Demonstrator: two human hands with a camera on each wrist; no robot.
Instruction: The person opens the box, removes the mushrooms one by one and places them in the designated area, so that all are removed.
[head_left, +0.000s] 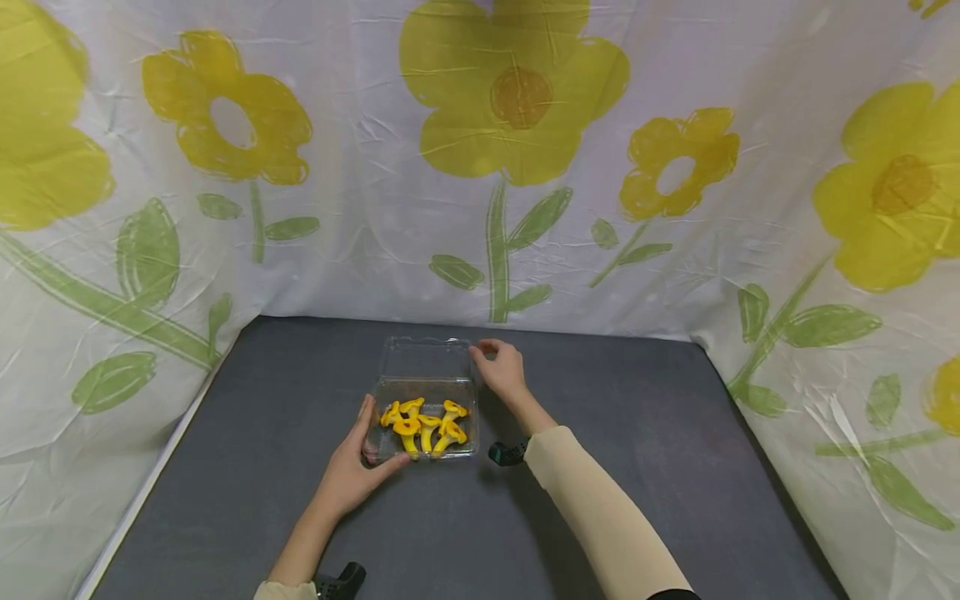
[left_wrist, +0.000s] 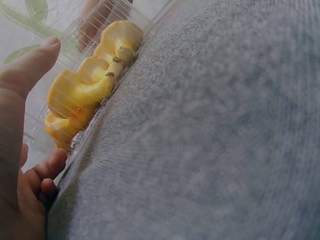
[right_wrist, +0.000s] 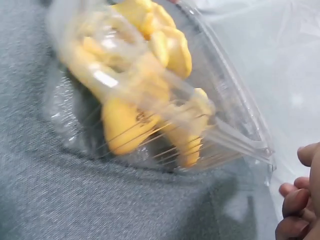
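A clear plastic clamshell box (head_left: 423, 387) stands on the dark table with its lid (head_left: 427, 358) raised at the back. Several yellow mushrooms (head_left: 429, 422), shaped like chanterelles, lie in the base. My left hand (head_left: 350, 461) holds the base at its near left corner, fingers along the left wall and thumb at the front. Beside the lid's right edge is my right hand (head_left: 504, 371); in the right wrist view its thumb and bent fingers (right_wrist: 295, 202) stand apart, with nothing visible between them. Whether it touches the clear lid is hard to tell.
The dark grey cloth-covered table (head_left: 622, 467) reaches back to a white curtain (head_left: 360, 250) printed with yellow flowers. That curtain also hangs along the left and right sides. Dark wrist-worn devices are on both forearms.
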